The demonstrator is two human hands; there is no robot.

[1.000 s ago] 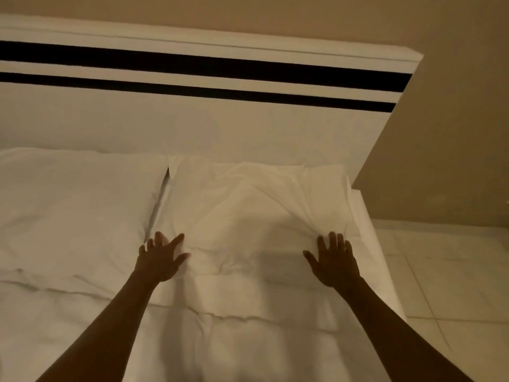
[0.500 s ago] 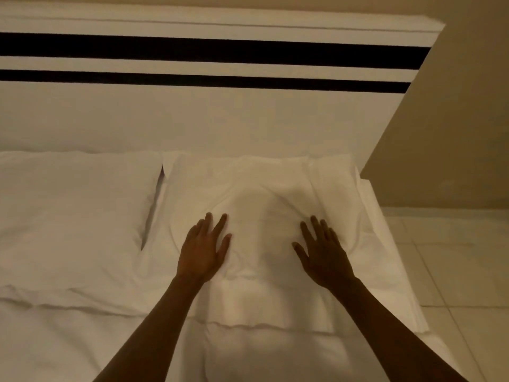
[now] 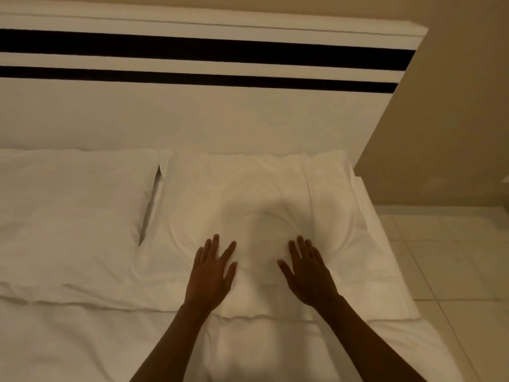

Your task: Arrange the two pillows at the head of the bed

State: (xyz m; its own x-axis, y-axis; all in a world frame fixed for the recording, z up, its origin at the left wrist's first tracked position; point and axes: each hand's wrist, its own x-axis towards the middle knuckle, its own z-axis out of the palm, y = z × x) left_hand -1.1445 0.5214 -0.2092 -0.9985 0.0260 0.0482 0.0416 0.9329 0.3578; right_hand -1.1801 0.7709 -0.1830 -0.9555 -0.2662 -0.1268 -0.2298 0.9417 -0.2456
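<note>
Resting side by side against headboard [image 3: 192, 122]: left pillow [image 3: 71, 213] mid-left, right pillow [image 3: 248, 205] centre. Pressing flat on latter: left hand [image 3: 210, 274], right hand [image 3: 308, 271], fingers spread, gripping nothing. Remaining: smoothing only, seemingly.

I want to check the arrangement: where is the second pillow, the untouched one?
In the head view, the untouched pillow lies at the left, against the headboard, directly beside the pillow under both hands.

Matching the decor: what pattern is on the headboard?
The headboard is white with two horizontal black stripes, clear in the head view.
</note>
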